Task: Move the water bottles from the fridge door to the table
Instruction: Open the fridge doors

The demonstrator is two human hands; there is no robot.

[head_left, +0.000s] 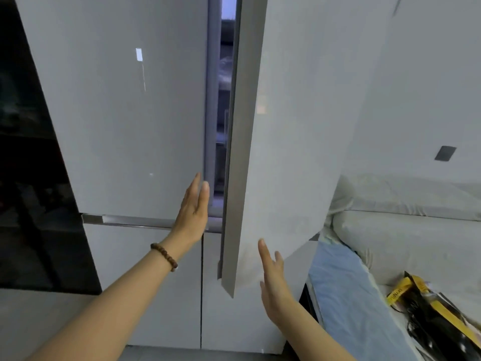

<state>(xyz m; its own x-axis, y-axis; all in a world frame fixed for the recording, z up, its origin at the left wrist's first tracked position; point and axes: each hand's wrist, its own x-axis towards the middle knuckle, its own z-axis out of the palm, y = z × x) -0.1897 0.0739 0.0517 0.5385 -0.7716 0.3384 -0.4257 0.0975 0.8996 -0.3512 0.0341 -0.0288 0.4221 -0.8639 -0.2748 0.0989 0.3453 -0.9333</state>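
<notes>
From the head camera, the fridge fills the view. Its upper right door [299,126] stands ajar, swung out toward me, while the upper left door [125,113] is closed. Between them is a narrow gap [224,100] showing dim shelves inside. The open door's inner side faces away, so the water bottles are hidden and I cannot tell where they sit.

The left hand [194,204] is raised edge-on at the closed door's right edge, just beside the gap, fingers straight and pressed together, holding nothing. A wooden bead bracelet [164,256] circles that wrist. The right hand [273,277] is lower, in front of the ajar door's bottom corner, fingers straight and slightly spread, also holding nothing. I cannot tell whether either hand touches the doors.

A metallic strip [125,220] runs under the left door, above the lower doors [145,282]. A dark glass panel [31,178] stands to the left. On the right are a white covered sofa [403,230], a pale blue cushion [343,295] and a black-and-yellow bag [429,308].
</notes>
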